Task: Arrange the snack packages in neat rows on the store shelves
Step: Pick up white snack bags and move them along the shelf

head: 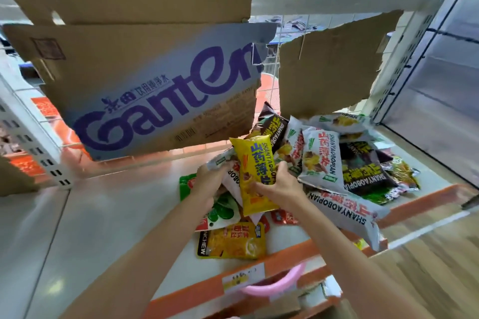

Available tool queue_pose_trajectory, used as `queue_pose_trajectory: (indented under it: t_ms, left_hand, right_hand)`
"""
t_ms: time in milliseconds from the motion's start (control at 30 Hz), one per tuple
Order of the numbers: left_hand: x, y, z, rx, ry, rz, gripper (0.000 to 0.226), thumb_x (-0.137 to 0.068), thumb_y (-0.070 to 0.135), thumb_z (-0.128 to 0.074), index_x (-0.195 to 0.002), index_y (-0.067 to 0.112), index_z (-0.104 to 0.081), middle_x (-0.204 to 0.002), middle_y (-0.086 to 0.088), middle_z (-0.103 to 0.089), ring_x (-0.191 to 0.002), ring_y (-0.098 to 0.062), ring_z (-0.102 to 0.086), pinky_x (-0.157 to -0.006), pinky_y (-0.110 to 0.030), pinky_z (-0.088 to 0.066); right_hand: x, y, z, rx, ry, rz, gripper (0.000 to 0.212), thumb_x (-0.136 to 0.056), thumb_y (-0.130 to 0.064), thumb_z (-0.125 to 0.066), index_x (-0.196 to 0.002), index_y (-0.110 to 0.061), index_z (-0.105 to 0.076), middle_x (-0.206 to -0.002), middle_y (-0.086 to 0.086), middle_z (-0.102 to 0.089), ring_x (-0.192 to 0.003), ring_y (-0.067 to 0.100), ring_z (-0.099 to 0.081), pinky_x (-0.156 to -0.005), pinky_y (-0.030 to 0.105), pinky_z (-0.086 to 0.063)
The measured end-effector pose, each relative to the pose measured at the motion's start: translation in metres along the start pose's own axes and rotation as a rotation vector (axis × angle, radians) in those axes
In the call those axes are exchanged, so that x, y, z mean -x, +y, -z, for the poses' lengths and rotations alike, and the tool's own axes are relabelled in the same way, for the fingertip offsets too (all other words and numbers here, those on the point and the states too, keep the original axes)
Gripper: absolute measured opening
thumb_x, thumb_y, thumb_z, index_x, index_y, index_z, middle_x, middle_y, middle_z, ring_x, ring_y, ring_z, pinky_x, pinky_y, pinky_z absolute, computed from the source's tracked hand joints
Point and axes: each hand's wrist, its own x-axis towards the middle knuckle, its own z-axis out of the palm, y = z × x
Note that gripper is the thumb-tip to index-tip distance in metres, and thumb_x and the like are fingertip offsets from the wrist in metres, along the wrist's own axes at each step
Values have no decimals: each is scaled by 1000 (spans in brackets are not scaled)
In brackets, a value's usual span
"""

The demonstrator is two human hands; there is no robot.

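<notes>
**A:** Two hands on the pile. What's far left?

**B:** Cardboard box [145,90] with purple "Ganten" print, tilted over the far left of the white shelf [108,215]. Torn cardboard flap [334,65] hangs to its right.

**A:** Left hand?

**B:** Left hand [207,184] grips a white snack packet [220,162] at the pile's left edge, fingers curled round it. Green packet [223,211] lies just under that hand.

**A:** Right hand?

**B:** Right hand [278,185] holds the yellow packet [255,176] upright, thumb on its front, fingers wrapped round its right edge. Nearer, a yellow-orange packet [233,241] lies flat by the orange shelf lip [285,254].

**A:** Right of that?

**B:** Loose heap of white packets [321,160] and black packets [363,166], overlapping, unsorted, one white packet [357,217] overhanging the near edge. Pink basin rim [274,285] below the shelf.
</notes>
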Motion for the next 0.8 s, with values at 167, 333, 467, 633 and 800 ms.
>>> queue_pose_trajectory:
  t_ms: [167, 333, 467, 633, 800]
  left_hand:
    - [14, 3, 20, 59, 24, -39, 33, -79, 29, -72, -96, 9, -54, -87, -15, -65, -69, -26, -63, -53, -29, -50]
    - [32, 17, 56, 142, 68, -109, 31, -82, 7, -65, -110, -3, -57, -79, -12, -64, -61, -19, -64, -46, -28, -51]
    - [50, 9, 90, 122, 130, -113, 15, -82, 9, -63, -97, 7, -63, -68, -1, -66, -63, -13, -63, -59, -29, -49]
    - [79, -9, 148, 107, 246, -114, 14, -82, 5, -60, -78, 18, -64, -61, 4, -67, -60, -9, -63, -66, -31, -50]
    - [122, -15, 218, 123, 251, -85, 24, -87, 15, -52, -74, 14, -72, -58, -6, -64, -58, -17, -64, -60, -32, -53]
  right_hand:
    - [17, -13, 8, -229, 14, 189, 48, -79, -41, -70, -96, -17, -33, -84, -7, -55, -69, 3, -54, -49, 13, -41]
    - [21, -32, -5, -360, -149, 250, 49, -81, -42, -67, -104, -12, -35, -91, -5, -61, -75, 9, -60, -62, 26, -50]
    - [30, -51, -33, -385, -219, 265, 48, -80, -43, -67, -107, -20, -35, -98, -3, -61, -83, 11, -61, -70, 29, -52]
    - [50, -85, -71, -321, -269, 366, 45, -77, -41, -70, -102, -19, -39, -98, -1, -55, -83, 12, -54, -64, 25, -41]
    - [79, -125, -104, -350, -425, 434, 45, -78, -30, -73, -99, -15, -37, -78, -9, -51, -74, 16, -55, -72, 35, -48]
